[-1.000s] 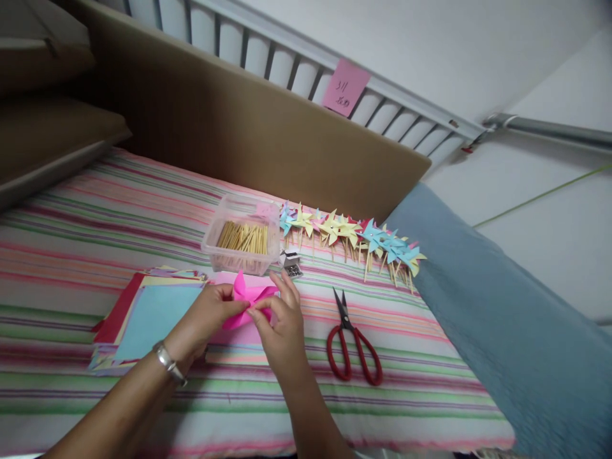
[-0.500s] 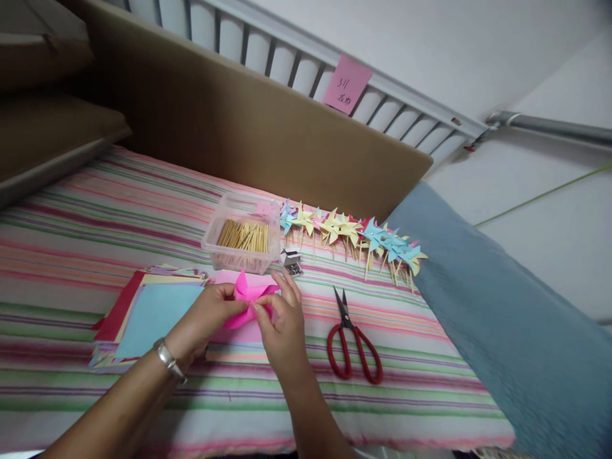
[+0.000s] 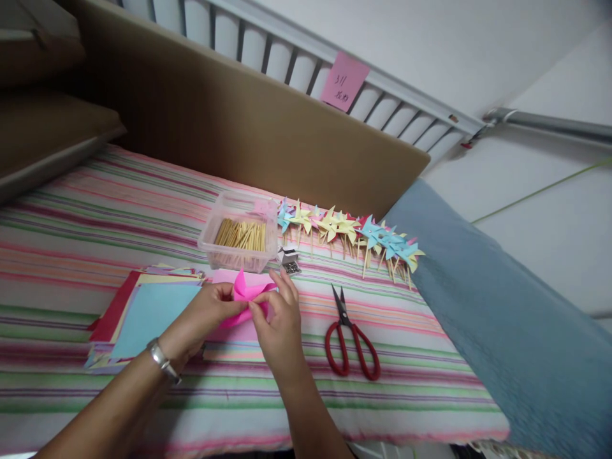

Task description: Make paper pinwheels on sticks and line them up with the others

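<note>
A bright pink paper pinwheel [image 3: 246, 288], its corners folded toward the middle, is held between both hands. My left hand [image 3: 213, 312] pinches it from the left side, a silver bracelet on the wrist. Thumb and forefinger of my right hand [image 3: 280, 315] press at its centre, while the other fingers are raised. Beneath it lies a lighter pink sheet [image 3: 246, 332]. Left of the hands is a stack of coloured paper [image 3: 155, 312], light blue on top. Red-handled scissors [image 3: 351, 341] lie to the right with their blades apart.
Behind the hands stands a clear plastic box [image 3: 205, 239] of wooden sticks [image 3: 241, 236]. A small box of metal pins [image 3: 289, 262] is beside it. Several finished pinwheels [image 3: 351, 229] line the back right. A brown board [image 3: 248, 121] rises behind the striped cloth [image 3: 406, 408].
The right fingertips have shifted slightly inward on the pink pinwheel, and its folds sit closer together. The whole view has shifted a little; the other things keep their places.
</note>
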Tool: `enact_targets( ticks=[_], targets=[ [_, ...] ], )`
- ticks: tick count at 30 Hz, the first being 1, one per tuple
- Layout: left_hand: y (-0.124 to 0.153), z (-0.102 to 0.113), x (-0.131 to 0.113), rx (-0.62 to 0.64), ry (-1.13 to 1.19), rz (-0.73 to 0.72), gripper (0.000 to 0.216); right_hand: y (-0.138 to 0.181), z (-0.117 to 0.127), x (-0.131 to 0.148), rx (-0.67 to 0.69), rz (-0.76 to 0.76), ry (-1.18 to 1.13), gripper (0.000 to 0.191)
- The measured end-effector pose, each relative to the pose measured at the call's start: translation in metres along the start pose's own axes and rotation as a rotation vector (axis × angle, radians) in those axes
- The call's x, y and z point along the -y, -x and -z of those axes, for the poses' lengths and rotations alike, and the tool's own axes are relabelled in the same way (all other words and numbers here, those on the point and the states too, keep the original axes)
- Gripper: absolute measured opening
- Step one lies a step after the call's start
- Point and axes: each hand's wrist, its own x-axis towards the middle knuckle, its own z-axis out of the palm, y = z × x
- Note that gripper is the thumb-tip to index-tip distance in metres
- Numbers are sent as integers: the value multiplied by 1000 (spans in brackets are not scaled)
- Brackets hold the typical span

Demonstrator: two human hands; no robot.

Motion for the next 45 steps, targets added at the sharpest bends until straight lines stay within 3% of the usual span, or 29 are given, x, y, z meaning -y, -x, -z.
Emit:
enact_targets(
  ticks=[3, 7, 9, 13, 19, 25, 27, 30, 36, 45],
  targets=[
    [-1, 0, 0, -42, -77, -13, 16, 0, 1, 0, -19, 1, 23, 8],
    [-2, 0, 2, -32, -164, -35, 14, -3, 10, 3, -4, 49, 71, 40],
    [-3, 0, 5, 17, -201, -47, 13, -4, 16, 5, 61, 54, 90, 46],
    [-4, -2, 11, 86, -292, -62, 10, -5, 25, 8, 202, 19, 63, 46],
    [-3, -7, 9, 138, -328, -118, 7, -5, 32, 6, 284, -93, -73, 47],
    [0, -8, -3, 93, -385, -292, 5, -9, 31, 0, 298, -267, -403, 42],
    [0, -8, -5, 10, -321, -322, 27, -11, 27, -3, 248, -357, -561, 38],
    [1, -8, -5, -79, -111, -248, 49, -14, 21, -7, 153, -475, -752, 35],
    [6, -21, 0, 92, 301, 0, 28, -13, 8, -6, -20, -620, -967, 41],
    [1, -25, 8, -56, 391, 76, 26, -12, 4, 5, 0, -632, -1108, 40]
  ],
)
